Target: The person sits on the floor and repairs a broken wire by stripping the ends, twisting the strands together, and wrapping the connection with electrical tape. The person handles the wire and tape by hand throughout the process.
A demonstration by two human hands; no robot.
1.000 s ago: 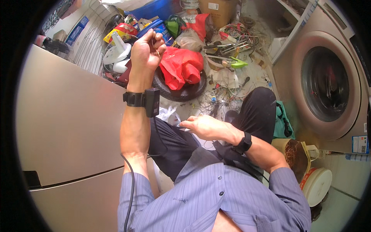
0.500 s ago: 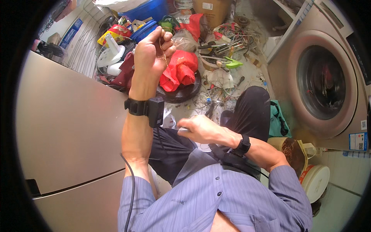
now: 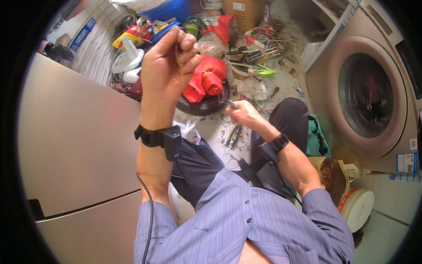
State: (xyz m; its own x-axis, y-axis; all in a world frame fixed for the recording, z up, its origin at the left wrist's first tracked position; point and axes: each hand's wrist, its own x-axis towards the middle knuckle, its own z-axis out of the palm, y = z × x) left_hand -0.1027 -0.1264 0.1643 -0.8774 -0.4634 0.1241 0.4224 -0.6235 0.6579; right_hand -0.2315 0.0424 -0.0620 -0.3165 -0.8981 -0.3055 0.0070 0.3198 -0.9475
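My left hand (image 3: 169, 70) is raised, palm toward me, its fingers curled in around thin copper-coloured wire strands (image 3: 177, 81). Only short bits of the wire show; the rest is hidden by the fingers. Lower and to the right, my right hand (image 3: 247, 116) is closed on a small grey metal tool (image 3: 230, 104) that points up and left. Its exact kind is hard to make out. Beyond that tool, a crumpled red bag (image 3: 206, 79) rests on a black ring-shaped object (image 3: 203, 108). Dark-handled pliers (image 3: 235, 137) lie on the floor below my right hand.
A refrigerator (image 3: 83, 136) stands close on my left, a front-loading washing machine (image 3: 367, 94) on my right. Wire scraps and tools litter the floor ahead, with a green clamp-like piece (image 3: 266, 70). A container of copper wire (image 3: 329, 174) and a white-lidded bucket (image 3: 358, 210) sit at the right.
My right hand has moved up and away from me with the grey tool, uncovering the pliers on the floor. My left hand has come slightly nearer and turned, still curled.
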